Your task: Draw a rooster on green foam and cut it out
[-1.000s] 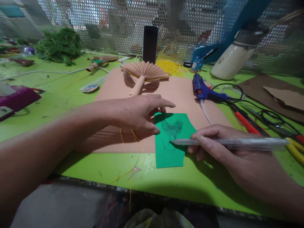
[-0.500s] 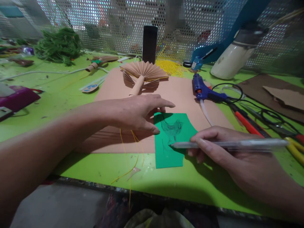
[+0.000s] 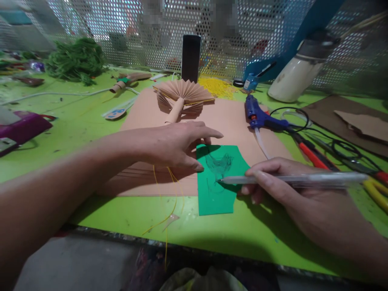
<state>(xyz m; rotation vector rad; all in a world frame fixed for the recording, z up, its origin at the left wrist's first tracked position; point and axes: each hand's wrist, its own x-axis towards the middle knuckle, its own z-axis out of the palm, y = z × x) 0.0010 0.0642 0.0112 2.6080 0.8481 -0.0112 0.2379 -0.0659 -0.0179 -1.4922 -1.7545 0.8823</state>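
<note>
A pen (image 3: 291,179) with a clear barrel is held in my right hand (image 3: 281,190), its tip on or just above a green sheet of paper or foam (image 3: 216,204). Dark sketched lines, a cup-like shaded shape, mark the sheet. My left hand (image 3: 182,141) lies over the sheet's left edge, fingers apart, with the thumb at the edge. Under the sheet's upper part is a tan cardboard piece (image 3: 224,117). Beyond my left hand lies a pleated paper fan (image 3: 184,93) with a rolled handle, and thin yellow strings (image 3: 172,210) trail below the hand.
A blue glue gun (image 3: 257,113) with a red-handled tool (image 3: 315,155) lies to the right. Behind stand a dark phone (image 3: 190,58) and a white flask (image 3: 297,76). Green string (image 3: 75,58) is heaped at back left; a purple device (image 3: 24,127) sits left.
The pen tip has shifted slightly up the green sheet, and my right hand has risen a little with it. My left hand stays in place. Faint curved lines now show lower on the sheet.
</note>
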